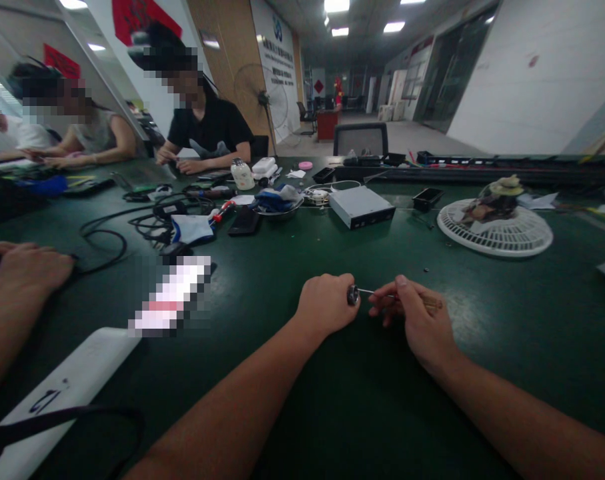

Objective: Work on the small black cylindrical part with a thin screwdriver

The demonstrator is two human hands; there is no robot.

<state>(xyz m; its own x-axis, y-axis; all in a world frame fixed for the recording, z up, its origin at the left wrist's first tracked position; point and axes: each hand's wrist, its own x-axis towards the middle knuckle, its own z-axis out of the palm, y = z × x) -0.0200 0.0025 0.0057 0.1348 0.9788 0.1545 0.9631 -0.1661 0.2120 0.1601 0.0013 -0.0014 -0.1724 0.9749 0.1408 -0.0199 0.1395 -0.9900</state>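
At the far left, a co-worker's hand (pixel 35 270) is resting over the green bench (pixel 262 287), and a long white object (pixel 67 380) with dark marks is lying below it, running up toward a bright, blurred-out panel (pixel 175 293). Behind those, black cables (pixel 117 233) are tangling, a white-and-blue cloth (pixel 192 229) is lying beside them, and a person in a black top (pixel 212 123) is sitting across the bench. Moving right, a dark flat case (pixel 245 221) is lying just beside a bowl (pixel 285 211) that is holding blue fabric (pixel 277 197).

Now the centre: the left hand (pixel 325 307) is hovering over the bench, its grip closing in a fist around a small dark round part (pixel 353 295), whose end is poking out toward the right. Behind it, a grey box with a black front (pixel 362 205) is sitting on the bench. A thin-shafted tool (pixel 434 303) is pointing left, its tip appearing to meet the part. The right hand (pixel 425 327) is pinching that tool near its brown handle, thumb on top, other fingers curling loosely. Farther right, a small black tray (pixel 427 198) is sitting near a round white grille (pixel 512 241), which is carrying a motor-like assembly (pixel 497 200).
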